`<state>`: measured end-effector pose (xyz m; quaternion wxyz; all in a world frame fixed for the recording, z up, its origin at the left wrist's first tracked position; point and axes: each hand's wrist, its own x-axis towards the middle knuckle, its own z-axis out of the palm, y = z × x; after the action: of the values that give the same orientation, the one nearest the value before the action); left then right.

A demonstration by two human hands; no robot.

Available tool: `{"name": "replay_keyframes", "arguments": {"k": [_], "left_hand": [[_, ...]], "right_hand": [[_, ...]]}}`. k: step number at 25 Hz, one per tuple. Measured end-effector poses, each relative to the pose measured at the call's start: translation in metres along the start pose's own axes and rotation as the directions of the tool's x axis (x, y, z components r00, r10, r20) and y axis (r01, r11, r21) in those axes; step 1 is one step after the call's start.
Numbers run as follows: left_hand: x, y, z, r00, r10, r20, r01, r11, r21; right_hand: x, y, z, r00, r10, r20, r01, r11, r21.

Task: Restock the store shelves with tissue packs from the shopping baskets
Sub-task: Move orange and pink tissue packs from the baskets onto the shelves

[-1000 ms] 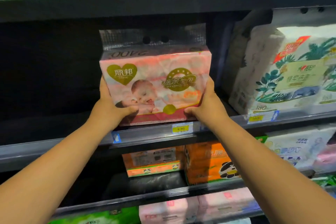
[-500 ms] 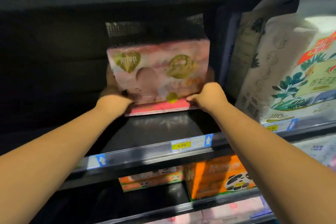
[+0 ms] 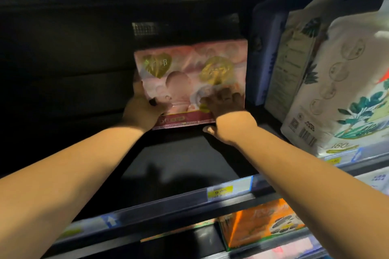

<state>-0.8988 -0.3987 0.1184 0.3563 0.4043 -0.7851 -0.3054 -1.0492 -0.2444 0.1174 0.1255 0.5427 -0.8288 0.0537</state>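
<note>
A pink tissue pack (image 3: 189, 65) with gold emblems and a baby picture stands upright deep on the dark shelf (image 3: 181, 166), close to the back wall. My left hand (image 3: 145, 105) grips its lower left corner, thumb across the front. My right hand (image 3: 227, 111) lies flat against the lower right of its front face, fingers spread, thumb under the bottom edge. The pack's clear hanging flap (image 3: 145, 28) sticks up in the shadow.
A white tissue bundle with green leaf print (image 3: 345, 90) and a bluish pack (image 3: 267, 52) fill the shelf's right side. The shelf's front rail carries a yellow price tag (image 3: 220, 192). An orange tissue pack (image 3: 263, 223) sits on the shelf below. Left of the pink pack the shelf is dark.
The pink pack has gone from the shelf's front edge to deep inside. My right hand shifted from the pack's side onto its front face. The camera moved closer and tilted down.
</note>
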Motion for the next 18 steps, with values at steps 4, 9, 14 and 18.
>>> {"name": "replay_keyframes", "arguments": {"k": [4, 9, 14, 18], "left_hand": [[0.017, -0.001, 0.016, 0.999, 0.034, -0.026, -0.033, 0.998, 0.060], [0.044, 0.004, 0.037, 0.997, 0.069, -0.031, -0.066, 0.992, 0.110], [0.049, -0.007, 0.043, 0.985, 0.160, 0.068, -0.155, 0.985, -0.075], [0.037, -0.011, 0.043, 0.985, 0.175, -0.004, -0.174, 0.976, -0.131]], "right_hand": [[0.022, 0.014, 0.011, 0.993, 0.033, 0.115, -0.038, 0.999, 0.034], [0.044, 0.024, 0.031, 0.978, 0.048, 0.204, -0.072, 0.991, 0.113], [0.054, 0.031, 0.029, 0.960, 0.080, 0.267, -0.110, 0.989, 0.100], [0.057, 0.034, 0.027, 0.958, 0.109, 0.265, -0.125, 0.991, 0.044]]}}
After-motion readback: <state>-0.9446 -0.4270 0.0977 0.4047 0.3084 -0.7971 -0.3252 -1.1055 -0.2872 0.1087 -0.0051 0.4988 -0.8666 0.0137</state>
